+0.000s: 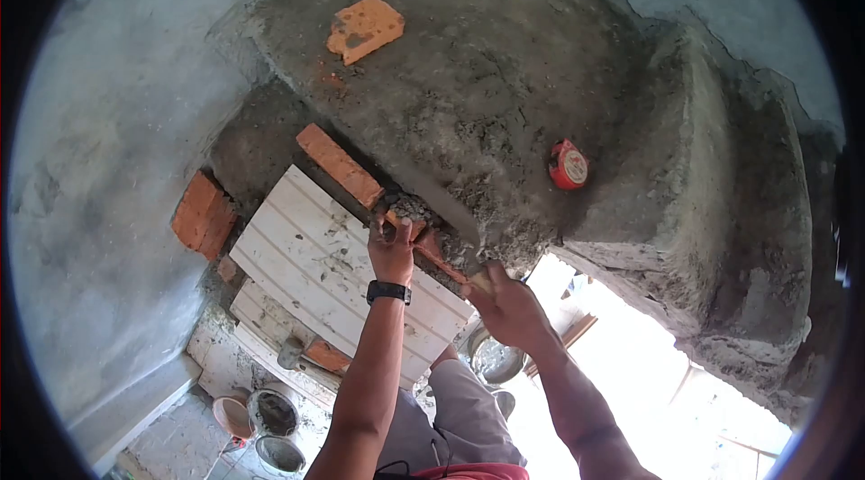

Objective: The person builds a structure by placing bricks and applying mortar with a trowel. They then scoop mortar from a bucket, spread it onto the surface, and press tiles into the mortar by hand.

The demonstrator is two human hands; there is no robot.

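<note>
Left grip (392, 255) closed, thumb and fingers clamped on a brick piece (394, 221), grey mortar (414, 207) heaped at its far side. Dark watch (388, 292) on the wrist just behind. Right grip (511, 309) closed round the handle of a trowel (458, 219); blade points ahead and leftward from that grip, passing near the mortared piece. Blade blurred; cannot tell whether it touches the mortar.

Narrow brick (439, 257) between the two grips, along the near edge of a rough cement counter (505, 12). Long brick (340, 164) ahead and left of the left grip, roughly in line with the held piece, its nearer end close to those fingers.

Pale grooved board (315, 246) left of the left grip and passing under the forearm, spattered with grey. Past its far corner, well left of the same grip, a broad reddish brick (204, 214) near the wall (117, 120).

Well ahead of both grips, on the counter: flat orange brick chunk (366, 28) with dark spots. Ahead and right of the right grip: red tape measure (569, 164).

Below and behind the left grip, three buckets (274, 413) grouped on the floor (171, 439). Round metal basin (496, 359) lower down, just behind the right grip.
</note>
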